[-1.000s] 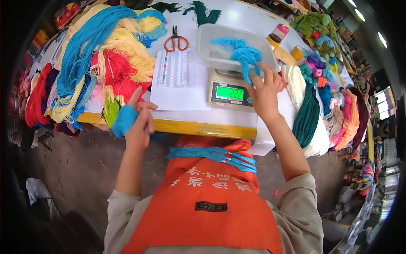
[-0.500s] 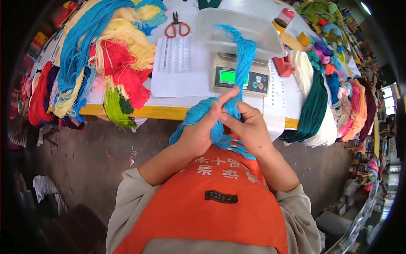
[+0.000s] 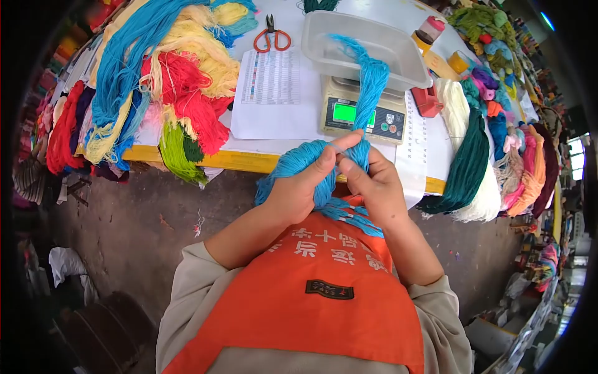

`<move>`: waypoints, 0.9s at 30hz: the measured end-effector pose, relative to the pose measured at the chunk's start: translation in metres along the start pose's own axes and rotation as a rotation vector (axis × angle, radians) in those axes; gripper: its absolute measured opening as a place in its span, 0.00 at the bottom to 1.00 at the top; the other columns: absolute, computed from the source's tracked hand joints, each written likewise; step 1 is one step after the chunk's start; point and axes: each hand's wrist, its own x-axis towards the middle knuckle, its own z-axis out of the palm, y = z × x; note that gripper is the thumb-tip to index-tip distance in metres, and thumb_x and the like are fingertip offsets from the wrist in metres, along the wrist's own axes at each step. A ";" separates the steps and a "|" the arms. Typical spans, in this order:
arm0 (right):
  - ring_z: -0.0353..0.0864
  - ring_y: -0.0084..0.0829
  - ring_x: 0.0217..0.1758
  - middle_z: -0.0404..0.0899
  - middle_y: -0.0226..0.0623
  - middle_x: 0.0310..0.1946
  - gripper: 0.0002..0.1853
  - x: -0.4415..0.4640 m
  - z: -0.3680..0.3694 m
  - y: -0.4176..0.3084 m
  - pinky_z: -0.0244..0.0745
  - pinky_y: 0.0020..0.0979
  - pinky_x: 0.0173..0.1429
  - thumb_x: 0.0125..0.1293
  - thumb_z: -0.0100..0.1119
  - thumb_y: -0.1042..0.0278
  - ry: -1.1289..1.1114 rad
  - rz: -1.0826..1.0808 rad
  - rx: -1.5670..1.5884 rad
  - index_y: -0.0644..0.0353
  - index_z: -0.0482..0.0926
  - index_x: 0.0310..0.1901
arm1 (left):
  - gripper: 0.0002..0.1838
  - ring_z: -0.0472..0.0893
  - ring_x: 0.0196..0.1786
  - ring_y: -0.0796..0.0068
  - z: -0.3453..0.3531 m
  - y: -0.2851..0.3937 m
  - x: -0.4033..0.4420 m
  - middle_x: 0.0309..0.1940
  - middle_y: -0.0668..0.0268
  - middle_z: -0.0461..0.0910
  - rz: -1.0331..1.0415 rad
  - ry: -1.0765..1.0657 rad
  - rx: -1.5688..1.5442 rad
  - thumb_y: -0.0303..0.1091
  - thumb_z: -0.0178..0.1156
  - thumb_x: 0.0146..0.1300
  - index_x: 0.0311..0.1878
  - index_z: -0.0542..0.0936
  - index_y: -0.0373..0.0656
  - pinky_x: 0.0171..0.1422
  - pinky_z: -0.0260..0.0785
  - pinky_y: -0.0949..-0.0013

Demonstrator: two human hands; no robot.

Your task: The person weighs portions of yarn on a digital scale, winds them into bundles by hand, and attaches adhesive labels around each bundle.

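Blue yarn (image 3: 372,87) runs from inside the clear plastic tray (image 3: 317,47) over its front rim and down to both hands. My left hand (image 3: 299,189) is closed on a thick bundle of this yarn in front of the table edge. Close beside it, my right hand (image 3: 375,186) pinches the yarn near its fingertips; the two hands meet there. Under the tray is a digital scale (image 3: 363,116) with a green display, partly covered by the hanging yarn. More blue strands lie across the orange apron (image 3: 311,262) below the hands.
Red-handled scissors (image 3: 271,40) and a printed sheet (image 3: 274,93) lie left of the scale. Heaped yarn (image 3: 187,75) covers the table's left side. Dark green yarn (image 3: 464,162) and other skeins hang over the right edge. A red object (image 3: 427,101) sits right of the scale.
Both hands, apart a second ago, came together in front of the scale. My right hand drew blue yarn out over the tray's rim. The view has since shifted slightly.
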 end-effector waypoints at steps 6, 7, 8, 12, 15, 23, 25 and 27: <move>0.76 0.15 0.41 0.82 0.24 0.37 0.06 -0.002 -0.001 0.006 0.75 0.23 0.47 0.71 0.62 0.69 -0.003 -0.011 -0.033 0.62 0.81 0.44 | 0.20 0.74 0.58 0.79 -0.009 -0.004 -0.003 0.70 0.56 0.71 -0.025 0.021 0.037 0.33 0.50 0.77 0.65 0.73 0.29 0.67 0.65 0.72; 0.79 0.16 0.43 0.83 0.27 0.42 0.10 -0.002 -0.004 0.005 0.78 0.24 0.49 0.72 0.61 0.68 -0.054 0.004 0.000 0.60 0.79 0.52 | 0.20 0.75 0.56 0.80 -0.014 -0.005 -0.004 0.69 0.56 0.72 -0.023 0.028 0.088 0.33 0.51 0.77 0.64 0.74 0.30 0.64 0.66 0.72; 0.74 0.14 0.40 0.81 0.24 0.38 0.07 -0.003 0.000 0.000 0.73 0.21 0.45 0.73 0.60 0.67 -0.049 0.006 0.047 0.60 0.80 0.47 | 0.20 0.75 0.54 0.81 -0.017 -0.005 -0.002 0.68 0.56 0.73 -0.018 0.039 0.137 0.33 0.51 0.77 0.63 0.75 0.30 0.61 0.67 0.73; 0.66 0.11 0.32 0.75 0.20 0.31 0.08 -0.003 -0.009 0.008 0.64 0.19 0.34 0.75 0.57 0.64 -0.075 0.003 0.014 0.57 0.78 0.49 | 0.20 0.74 0.49 0.82 -0.012 -0.001 -0.004 0.68 0.58 0.73 -0.032 0.061 0.027 0.34 0.51 0.77 0.65 0.74 0.31 0.55 0.66 0.76; 0.61 0.12 0.28 0.68 0.19 0.27 0.08 -0.004 -0.004 0.006 0.59 0.19 0.31 0.76 0.55 0.64 -0.066 0.014 0.043 0.56 0.76 0.51 | 0.21 0.75 0.57 0.77 -0.012 0.002 -0.006 0.68 0.58 0.73 -0.043 0.081 0.068 0.35 0.51 0.77 0.64 0.74 0.31 0.62 0.65 0.74; 0.60 0.12 0.27 0.69 0.21 0.27 0.09 -0.008 -0.004 0.009 0.57 0.20 0.29 0.77 0.54 0.61 -0.206 0.059 0.023 0.56 0.73 0.41 | 0.17 0.76 0.56 0.73 -0.010 0.011 -0.007 0.57 0.57 0.79 0.242 0.110 0.542 0.37 0.56 0.74 0.55 0.80 0.32 0.58 0.67 0.67; 0.64 0.14 0.29 0.73 0.23 0.28 0.11 -0.007 -0.004 0.006 0.63 0.21 0.32 0.77 0.55 0.59 -0.194 0.104 0.032 0.58 0.75 0.40 | 0.17 0.77 0.54 0.74 -0.009 0.015 -0.008 0.53 0.59 0.81 0.239 0.160 0.569 0.37 0.56 0.74 0.53 0.82 0.33 0.58 0.68 0.69; 0.69 0.13 0.29 0.77 0.24 0.32 0.10 -0.006 -0.006 0.001 0.67 0.21 0.33 0.77 0.53 0.61 -0.244 -0.007 -0.248 0.59 0.78 0.44 | 0.16 0.78 0.51 0.75 -0.012 0.015 -0.008 0.48 0.61 0.82 0.239 0.214 0.596 0.38 0.56 0.74 0.50 0.84 0.33 0.59 0.69 0.71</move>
